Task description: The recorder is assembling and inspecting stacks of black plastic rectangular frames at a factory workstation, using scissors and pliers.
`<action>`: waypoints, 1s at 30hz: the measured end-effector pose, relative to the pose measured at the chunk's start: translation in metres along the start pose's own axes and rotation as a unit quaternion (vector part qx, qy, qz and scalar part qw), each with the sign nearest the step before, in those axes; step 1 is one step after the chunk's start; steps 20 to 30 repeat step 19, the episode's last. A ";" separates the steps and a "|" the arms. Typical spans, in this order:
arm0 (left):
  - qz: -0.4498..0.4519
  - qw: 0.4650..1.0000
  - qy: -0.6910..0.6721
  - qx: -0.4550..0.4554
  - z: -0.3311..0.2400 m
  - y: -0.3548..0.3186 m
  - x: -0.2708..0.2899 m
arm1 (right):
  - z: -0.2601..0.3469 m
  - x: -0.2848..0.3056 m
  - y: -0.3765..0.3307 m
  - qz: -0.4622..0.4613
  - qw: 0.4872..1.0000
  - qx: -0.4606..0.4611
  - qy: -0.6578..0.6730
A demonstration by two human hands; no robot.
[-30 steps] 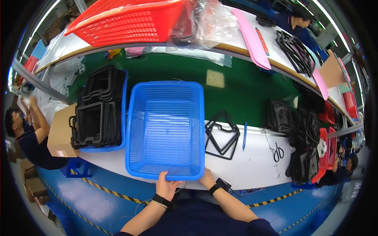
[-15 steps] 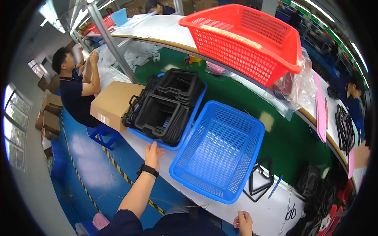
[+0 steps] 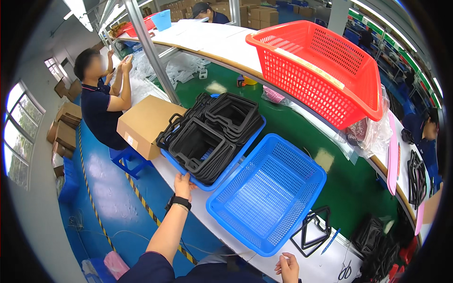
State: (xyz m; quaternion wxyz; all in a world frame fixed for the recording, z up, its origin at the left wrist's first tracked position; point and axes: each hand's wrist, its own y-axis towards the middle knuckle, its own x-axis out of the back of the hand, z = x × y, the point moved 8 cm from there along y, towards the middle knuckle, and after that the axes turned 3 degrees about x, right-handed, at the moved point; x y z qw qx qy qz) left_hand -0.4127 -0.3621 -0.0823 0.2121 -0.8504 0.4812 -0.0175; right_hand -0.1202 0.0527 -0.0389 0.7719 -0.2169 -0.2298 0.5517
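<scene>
My left hand point(image 3: 183, 186) is at the near left rim of a blue plastic basket point(image 3: 206, 187), its fingers closed on the edge. Stacked black plastic frames point(image 3: 200, 146) fill this basket and rise above its rim. Right beside it sits a second blue perforated basket point(image 3: 266, 193) with nothing in it. Low on the right, my right hand point(image 3: 288, 268) hovers by the table's near edge, fingers loosely bent and apart, holding nothing. Close to that hand, a few loose black frames point(image 3: 311, 231) lie on the white table point(image 3: 198, 207).
A cardboard box point(image 3: 146, 125) adjoins the full basket. A large red basket point(image 3: 321, 70) rests on the raised far counter beside clear plastic bags point(image 3: 370, 137). Scissors point(image 3: 345, 270) and a blue pen-like tool point(image 3: 331, 240) lie at right. A co-worker point(image 3: 101, 101) works at left.
My left hand has come up against the full basket's rim. The view has shifted, so the scene sits lower and farther right. My right hand stays low by the table edge.
</scene>
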 end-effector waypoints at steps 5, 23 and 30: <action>0.018 0.999 0.039 0.028 0.017 0.022 0.025 | -0.016 0.001 -0.015 0.016 0.997 -0.067 -0.046; 0.372 0.451 0.743 0.324 0.156 -0.135 0.410 | -0.290 0.153 -0.640 0.262 0.377 -0.865 -0.203; 0.372 0.451 0.743 0.324 0.156 -0.135 0.410 | -0.290 0.153 -0.640 0.262 0.377 -0.865 -0.203</action>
